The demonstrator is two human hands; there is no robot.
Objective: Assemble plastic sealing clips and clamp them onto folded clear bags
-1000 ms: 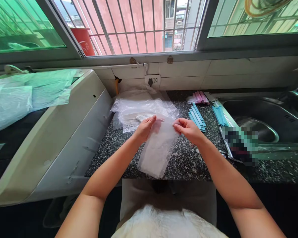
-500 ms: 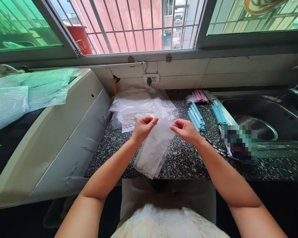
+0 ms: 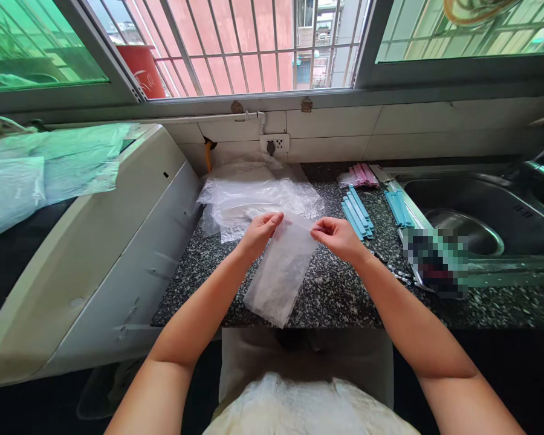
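Note:
Between my hands hangs a translucent plastic bag (image 3: pixel 283 272), its far edge up and its lower end over the counter's front edge. My left hand (image 3: pixel 262 232) pinches the bag's upper left corner between thumb and fingers. At the upper right corner, my right hand (image 3: pixel 338 235) grips it the same way. Just beyond lies a heap of clear plastic bags (image 3: pixel 258 187). Blue strips (image 3: pixel 357 212) lie in a small stack to the right of my right hand.
Farther right are more blue strips (image 3: pixel 399 208), pink strips (image 3: pixel 362 175) in clear wrap and a blurred-out packet (image 3: pixel 435 263) beside the sink (image 3: pixel 453 187). A large white appliance (image 3: pixel 131 241) stands at left. A wall socket (image 3: pixel 274 143) sits behind the bag heap.
The bag's lower end has gone from two spread layers to one flatter sheet. My left hand has shifted slightly left and its fingers have moved along the bag's edge.

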